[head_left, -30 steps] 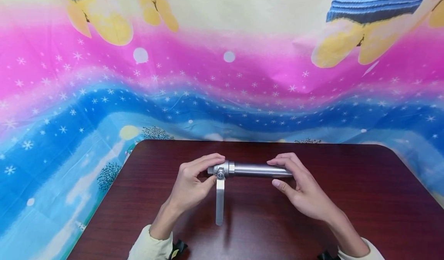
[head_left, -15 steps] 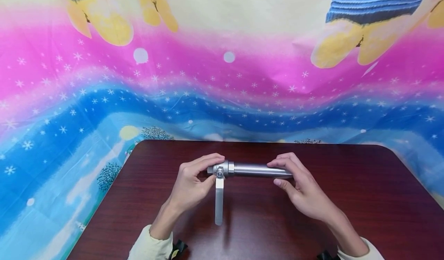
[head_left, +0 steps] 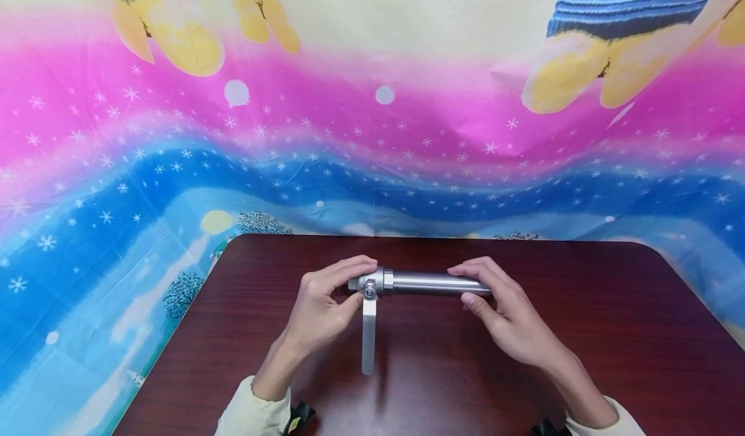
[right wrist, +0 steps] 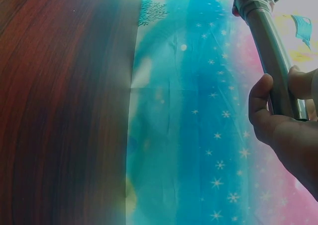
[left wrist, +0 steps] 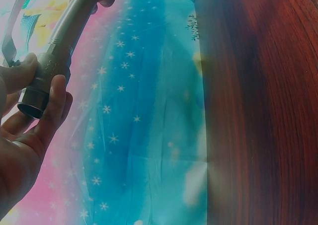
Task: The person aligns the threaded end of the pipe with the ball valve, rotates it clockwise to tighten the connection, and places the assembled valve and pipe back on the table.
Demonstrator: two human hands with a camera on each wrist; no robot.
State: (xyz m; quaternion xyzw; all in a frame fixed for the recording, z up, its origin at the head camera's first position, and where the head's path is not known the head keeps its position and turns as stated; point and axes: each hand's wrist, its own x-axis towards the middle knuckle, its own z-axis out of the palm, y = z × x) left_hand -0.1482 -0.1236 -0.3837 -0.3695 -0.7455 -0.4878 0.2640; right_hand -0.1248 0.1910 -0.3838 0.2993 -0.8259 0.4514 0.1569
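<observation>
A steel ball valve is joined end to end with a smooth metal pipe, and the two lie in one level line above the table. My left hand grips the valve body between fingers and thumb; its open threaded end shows in the left wrist view. From the valve, a flat lever handle points toward me. At the pipe's far right end, my right hand holds the tube, with fingers over the top and thumb on the near side. That end is partly hidden by the hand.
Beneath the hands spreads a dark red-brown wooden table with rounded far corners. Behind it hangs a printed cloth in pink and blue with snowflakes. Pale sleeves and black wrist straps show at the lower edge.
My right thumb has moved slightly up against the pipe, whose right end has risen a little. The lever handle has shifted only slightly. My left hand keeps its hold on the ball valve.
</observation>
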